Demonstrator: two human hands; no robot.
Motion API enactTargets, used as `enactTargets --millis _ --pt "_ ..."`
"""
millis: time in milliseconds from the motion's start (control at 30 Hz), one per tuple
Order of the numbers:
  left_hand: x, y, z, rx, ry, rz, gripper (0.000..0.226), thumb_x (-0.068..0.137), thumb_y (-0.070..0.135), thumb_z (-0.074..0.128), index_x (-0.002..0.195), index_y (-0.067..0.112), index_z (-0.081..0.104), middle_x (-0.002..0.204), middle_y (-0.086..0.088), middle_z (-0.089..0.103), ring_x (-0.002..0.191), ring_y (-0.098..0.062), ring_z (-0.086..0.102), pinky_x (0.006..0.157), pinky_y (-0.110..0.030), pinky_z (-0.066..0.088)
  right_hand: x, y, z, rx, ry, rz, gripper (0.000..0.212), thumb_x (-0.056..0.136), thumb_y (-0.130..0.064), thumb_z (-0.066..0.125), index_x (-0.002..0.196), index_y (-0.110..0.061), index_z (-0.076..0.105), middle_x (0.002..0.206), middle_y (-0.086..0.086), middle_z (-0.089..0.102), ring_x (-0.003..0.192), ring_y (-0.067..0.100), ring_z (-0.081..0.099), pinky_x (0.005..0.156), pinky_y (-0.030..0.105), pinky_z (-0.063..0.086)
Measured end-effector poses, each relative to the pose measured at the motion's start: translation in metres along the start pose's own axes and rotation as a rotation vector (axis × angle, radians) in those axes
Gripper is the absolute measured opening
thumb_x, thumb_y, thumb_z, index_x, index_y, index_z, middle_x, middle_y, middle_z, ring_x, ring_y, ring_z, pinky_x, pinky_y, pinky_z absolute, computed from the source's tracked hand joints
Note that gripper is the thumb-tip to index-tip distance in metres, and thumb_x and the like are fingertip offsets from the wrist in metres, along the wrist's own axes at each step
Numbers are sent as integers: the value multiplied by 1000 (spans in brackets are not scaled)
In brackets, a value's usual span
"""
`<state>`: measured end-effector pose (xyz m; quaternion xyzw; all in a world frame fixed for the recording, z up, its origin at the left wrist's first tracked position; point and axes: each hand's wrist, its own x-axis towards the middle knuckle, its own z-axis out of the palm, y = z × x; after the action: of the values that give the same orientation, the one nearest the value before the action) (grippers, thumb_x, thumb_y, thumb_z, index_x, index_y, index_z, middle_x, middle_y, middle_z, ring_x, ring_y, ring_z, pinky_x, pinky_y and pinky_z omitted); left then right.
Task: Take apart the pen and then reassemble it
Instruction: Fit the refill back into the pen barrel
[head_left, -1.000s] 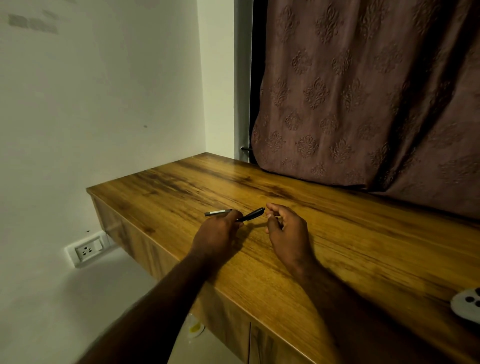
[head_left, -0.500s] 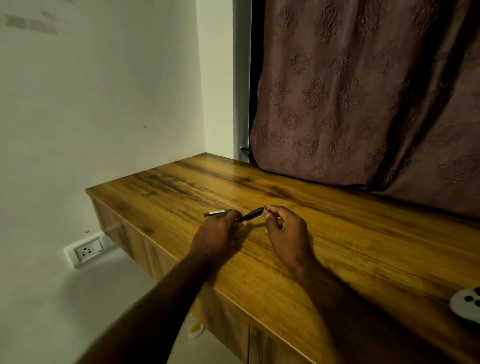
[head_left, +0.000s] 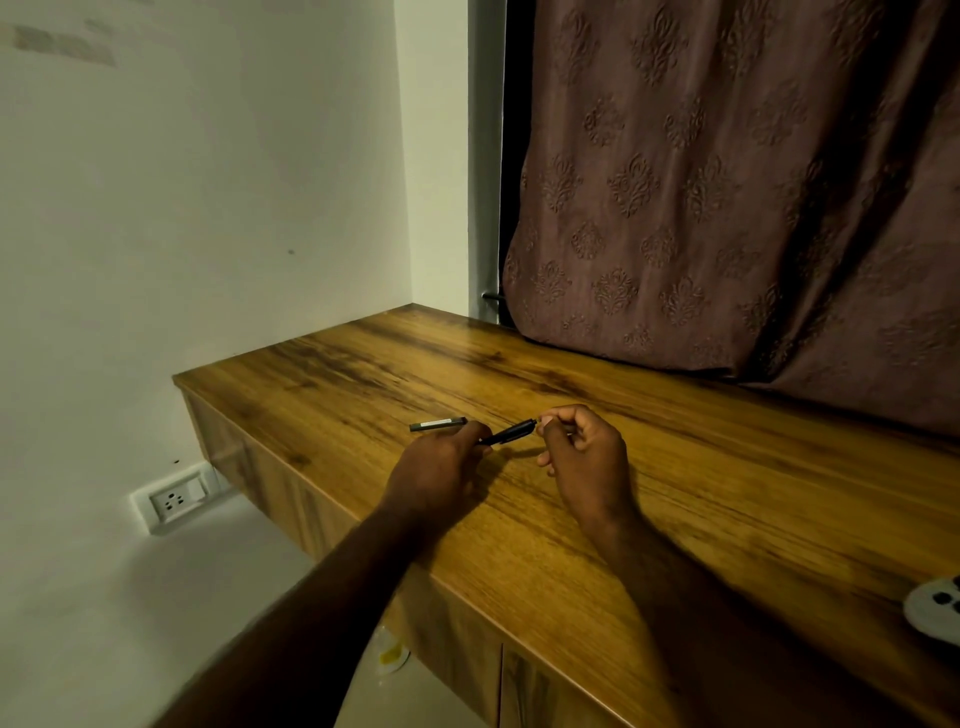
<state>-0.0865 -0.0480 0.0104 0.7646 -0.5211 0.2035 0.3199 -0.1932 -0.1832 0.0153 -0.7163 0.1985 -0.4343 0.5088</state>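
2 hands work above the desk (head_left: 363, 374). The left hand (head_left: 441, 465) grips the lower end of the black pen barrel (head_left: 510, 432), and the right hand (head_left: 584, 452) pinches its upper end. A grey pen piece (head_left: 439, 424) lies on the desk just beyond the left hand.

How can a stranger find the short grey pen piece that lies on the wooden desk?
Start at the brown wooden desk below the patterned curtain. Just beyond the left hand lies the short grey pen piece. Unlike the black pen barrel in that hand, nobody holds it.
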Motion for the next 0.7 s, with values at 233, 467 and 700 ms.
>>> enactTargets --millis 233,467,700 --pt "1 0 2 15 11 12 15 92 32 55 98 19 58 78 0 66 66 -18 61 55 -24 36 -1 4 3 -61 -11 -48 10 94 -17 58 95 -16 69 77 -2 69 59 14 65 47 14 44" --pt "0 2 0 27 9 10 22 89 38 48 97 19 57 76 2 63 63 -18 59 53 -23 34 -3 5 3 -201 -21 -148 19 95 -21 56 108 -17 70 82 -4 69 68 13 64 59 30 52" --pt "0 0 1 39 3 -6 11 89 23 57 99 18 57 82 -3 66 69 -24 62 55 -31 42 -4 -1 1 -185 -12 -119 27 95 -16 56 120 -14 64 104 3 71 85 18 68 73 40 59"
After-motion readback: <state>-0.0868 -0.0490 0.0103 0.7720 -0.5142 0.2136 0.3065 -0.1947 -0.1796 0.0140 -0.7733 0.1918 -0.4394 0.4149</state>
